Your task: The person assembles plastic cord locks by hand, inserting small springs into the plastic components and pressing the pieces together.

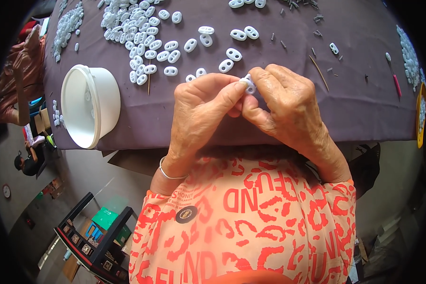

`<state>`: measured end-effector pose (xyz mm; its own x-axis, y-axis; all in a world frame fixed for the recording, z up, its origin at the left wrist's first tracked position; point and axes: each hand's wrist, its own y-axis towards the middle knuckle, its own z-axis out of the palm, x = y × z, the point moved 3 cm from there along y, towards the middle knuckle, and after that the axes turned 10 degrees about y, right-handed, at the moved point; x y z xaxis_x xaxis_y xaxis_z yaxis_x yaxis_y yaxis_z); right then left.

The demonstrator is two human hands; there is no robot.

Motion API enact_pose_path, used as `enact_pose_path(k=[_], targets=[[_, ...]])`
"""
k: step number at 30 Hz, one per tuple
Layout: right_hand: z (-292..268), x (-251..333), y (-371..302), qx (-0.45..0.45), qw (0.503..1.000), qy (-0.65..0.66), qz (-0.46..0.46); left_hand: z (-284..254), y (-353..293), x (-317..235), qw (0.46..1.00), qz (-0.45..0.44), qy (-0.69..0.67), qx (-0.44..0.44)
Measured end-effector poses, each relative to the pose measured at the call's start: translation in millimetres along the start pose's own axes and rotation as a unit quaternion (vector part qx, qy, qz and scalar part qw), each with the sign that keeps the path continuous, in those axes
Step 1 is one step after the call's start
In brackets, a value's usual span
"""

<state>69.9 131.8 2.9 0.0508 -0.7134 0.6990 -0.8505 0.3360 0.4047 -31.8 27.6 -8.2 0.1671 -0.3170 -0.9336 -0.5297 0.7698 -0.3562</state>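
Close to the table's near edge, my left hand [199, 106] pinches a small white two-holed cord lock [250, 87] between thumb and fingers. My right hand [286, 99] grips the same piece from the other side, its fingertips pressed on the top end. My fingers partly cover the piece, so I cannot tell whether a spring sits inside. Just beyond my hands lie loose white two-holed pieces [234, 54]. Small metal springs [283, 44] are scattered past my right hand, near a thin wooden stick [319, 73].
A white round tub [110, 106] lies tipped at the left on the purple-brown tablecloth [142, 111]. Heaped white pieces [128, 23] spread over the far left. At the right are a pink-handled tool [396, 85], more white pieces [408, 54] and a yellow-rimmed container [420, 125].
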Motion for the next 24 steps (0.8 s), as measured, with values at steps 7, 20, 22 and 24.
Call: enact_pose_path(k=[7,20,22,24], targets=[[1.8,-1.2,-0.1,0.001,1.000,0.014,-0.016,0.1,0.4,-0.7,1.000,-0.001,-0.001,0.008],[4.5,-6.2,-1.7,-0.015,0.997,0.043,-0.067,1.9,-3.8,0.9,0.999,0.023,0.014,-0.020],[4.3,-5.5,-1.5,-0.012,0.997,0.040,-0.067,2.7,-4.7,-0.7,0.999,0.024,0.014,-0.024],[4.9,-5.6,-1.5,-0.009,0.997,0.036,-0.066,2.7,-4.7,-0.6,0.999,0.026,0.014,-0.027]])
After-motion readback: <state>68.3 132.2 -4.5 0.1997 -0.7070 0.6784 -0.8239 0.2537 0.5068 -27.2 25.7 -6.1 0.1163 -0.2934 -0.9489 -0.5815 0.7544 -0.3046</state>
